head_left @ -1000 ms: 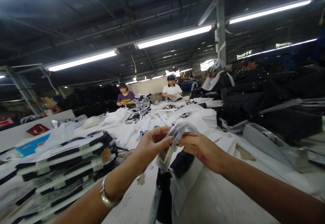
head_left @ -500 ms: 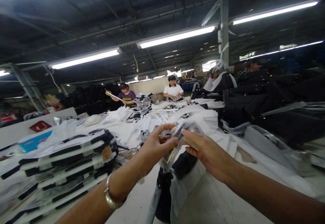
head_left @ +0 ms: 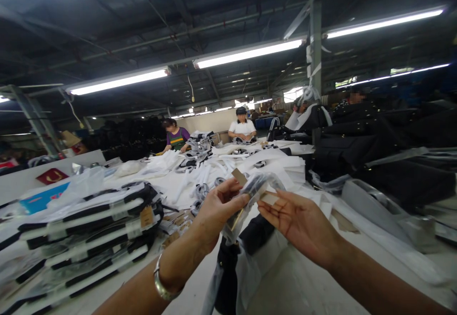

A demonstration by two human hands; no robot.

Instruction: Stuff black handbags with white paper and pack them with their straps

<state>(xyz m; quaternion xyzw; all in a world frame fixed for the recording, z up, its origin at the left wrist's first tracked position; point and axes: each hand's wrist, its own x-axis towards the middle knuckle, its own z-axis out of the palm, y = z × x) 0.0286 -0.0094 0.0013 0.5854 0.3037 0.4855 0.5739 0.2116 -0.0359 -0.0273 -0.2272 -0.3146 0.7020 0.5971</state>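
Observation:
My left hand (head_left: pixel 218 209) pinches a small clear plastic bag (head_left: pixel 254 187) with a dark strap and a gold metal piece inside. It is held up above the white table (head_left: pixel 303 281). My right hand (head_left: pixel 299 221) is beside it with the palm turned up and the fingers stretched out, their tips touching the bag and a small brown card tag (head_left: pixel 239 177) that sticks out at its top. Below the hands, a black bag (head_left: pixel 232 272) partly wrapped in clear plastic lies on the table.
A stack of black-and-white bagged items (head_left: pixel 89 234) sits at the left. White paper bundles (head_left: pixel 271 160) cover the table's middle. Dark goods (head_left: pixel 392 162) are piled at the right. Two people (head_left: pixel 242 127) work at the far end, and another person sits at the right.
My right hand has opened and turned palm up, letting go of its pinch on the plastic bag. The brown tag now shows above the bag. The far-left person has lowered the raised scissors.

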